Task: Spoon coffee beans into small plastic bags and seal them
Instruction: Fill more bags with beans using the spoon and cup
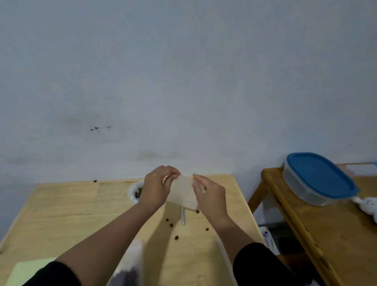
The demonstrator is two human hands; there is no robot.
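Pale wall (186, 67) behind; light wood table (72, 213) pushed against it, second table (330, 235) to the right carrying a blue-lidded tub (317, 178) and a white soft toy (372, 207).

Both hands were raised above the far edge of the table, holding one small clear bag (182, 192) between them. Left hand (155, 189): thumb and fingertips pinched shut on the bag's top left corner. Right hand (211, 195): fingertips closed on the top right corner. Bag hung below the fingers, mouth uppermost, top edge running left to right between the two grips. It looked empty, though blur made this uncertain.

White bowl (134, 191) of beans sat at the far edge, just beside and partly behind the left wrist. Spoon (183, 216) lay on the table directly under the bag, handle pointing toward the near edge. Loose beans (176, 237) were scattered around it. A filled bag (128, 270) stood at the near edge; a green sheet (26, 272) was at the near left corner.

Judgement: the mouth was being opened for filling. Right hand was nearer the spoon, left nearer the bowl.
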